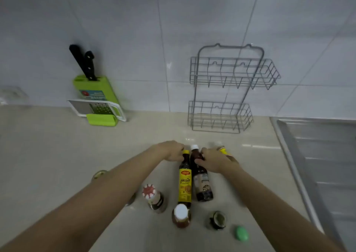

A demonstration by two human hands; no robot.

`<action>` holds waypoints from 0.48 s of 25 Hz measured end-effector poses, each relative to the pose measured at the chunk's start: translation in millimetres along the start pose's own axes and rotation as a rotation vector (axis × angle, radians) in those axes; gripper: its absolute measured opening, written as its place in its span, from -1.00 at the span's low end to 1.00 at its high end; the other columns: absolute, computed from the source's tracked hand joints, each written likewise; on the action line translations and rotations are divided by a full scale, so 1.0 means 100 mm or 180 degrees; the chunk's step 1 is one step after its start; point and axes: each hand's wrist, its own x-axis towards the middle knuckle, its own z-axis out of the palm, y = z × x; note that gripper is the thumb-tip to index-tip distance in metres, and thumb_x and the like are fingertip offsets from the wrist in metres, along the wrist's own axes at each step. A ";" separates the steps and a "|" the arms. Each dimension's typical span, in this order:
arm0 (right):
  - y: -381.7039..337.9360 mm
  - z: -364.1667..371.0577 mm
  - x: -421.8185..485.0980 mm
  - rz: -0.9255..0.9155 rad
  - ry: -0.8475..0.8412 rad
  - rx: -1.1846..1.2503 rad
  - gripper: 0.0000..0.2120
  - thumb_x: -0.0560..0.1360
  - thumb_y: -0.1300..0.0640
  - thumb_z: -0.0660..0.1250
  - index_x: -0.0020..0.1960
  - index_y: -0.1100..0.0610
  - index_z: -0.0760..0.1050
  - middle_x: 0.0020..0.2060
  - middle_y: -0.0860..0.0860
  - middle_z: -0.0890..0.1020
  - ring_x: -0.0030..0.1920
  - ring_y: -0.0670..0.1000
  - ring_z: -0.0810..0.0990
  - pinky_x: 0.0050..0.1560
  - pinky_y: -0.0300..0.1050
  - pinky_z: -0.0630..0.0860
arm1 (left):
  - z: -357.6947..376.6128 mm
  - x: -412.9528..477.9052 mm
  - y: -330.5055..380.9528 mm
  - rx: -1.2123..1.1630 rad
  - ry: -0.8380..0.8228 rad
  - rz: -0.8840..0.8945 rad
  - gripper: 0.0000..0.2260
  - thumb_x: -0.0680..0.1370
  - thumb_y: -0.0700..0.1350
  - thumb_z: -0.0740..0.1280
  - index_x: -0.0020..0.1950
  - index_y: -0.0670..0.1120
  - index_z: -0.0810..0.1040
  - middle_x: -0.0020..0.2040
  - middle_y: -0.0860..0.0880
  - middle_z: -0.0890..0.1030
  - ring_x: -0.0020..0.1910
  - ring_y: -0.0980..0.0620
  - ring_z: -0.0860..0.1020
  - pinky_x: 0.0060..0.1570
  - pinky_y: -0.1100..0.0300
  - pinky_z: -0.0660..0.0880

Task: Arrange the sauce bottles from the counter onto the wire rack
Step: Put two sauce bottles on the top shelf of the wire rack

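A two-tier grey wire rack (227, 90) leans against the tiled wall, both shelves bare. In front of it several sauce bottles stand on the beige counter. My left hand (171, 150) curls around the neck of the tall yellow-labelled bottle (185, 184). My right hand (213, 161) grips the neck of the dark white-capped bottle (202, 184). A yellow-labelled bottle (223, 149) stands just behind my right hand, partly hidden. Nearer me are a red-and-white-capped bottle (154, 197), a white-capped amber bottle (181, 216) and a dark-lidded jar (217, 220).
A green knife block (96, 90) with two black-handled knives and a grater (96, 108) sits at the back left. A steel sink drainboard (319, 155) fills the right side. A green lid (241, 232) lies near the front; a small jar (99, 174) peeks from behind my left forearm.
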 end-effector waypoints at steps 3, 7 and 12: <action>0.08 0.07 0.18 0.0134 0.0011 0.0406 -0.62 0.52 -0.10 0.28 0.09 0.22 0.42 -0.01 0.17 0.61 -0.02 0.16 0.59 -0.15 -0.11 0.39 | 0.08 0.17 -0.05 -0.0424 -0.0028 -0.0053 -0.57 0.54 0.00 0.34 0.29 -0.25 0.43 0.23 -0.24 0.57 0.18 -0.21 0.54 0.09 0.03 0.47; 0.15 0.10 0.41 0.0243 -0.0466 0.1070 -0.68 0.45 -0.09 0.39 -0.21 0.15 0.42 -0.34 0.02 0.53 -0.39 -0.03 0.51 -0.39 -0.20 0.41 | 0.14 0.36 -0.10 -0.1329 -0.0098 -0.0231 -0.62 0.46 -0.08 0.47 0.14 -0.27 0.48 0.05 -0.28 0.63 -0.14 -0.10 0.56 -0.15 0.02 0.49; 0.24 0.14 0.45 0.0553 -0.0835 0.2002 -0.58 0.42 -0.06 0.45 0.04 0.25 0.44 -0.20 0.05 0.55 -0.18 0.06 0.62 -0.38 -0.12 0.56 | 0.16 0.39 -0.11 -0.2593 -0.0422 -0.0448 -0.82 0.47 -0.24 0.44 -0.06 -0.14 0.45 -0.11 -0.18 0.59 -0.19 -0.10 0.60 -0.20 0.12 0.57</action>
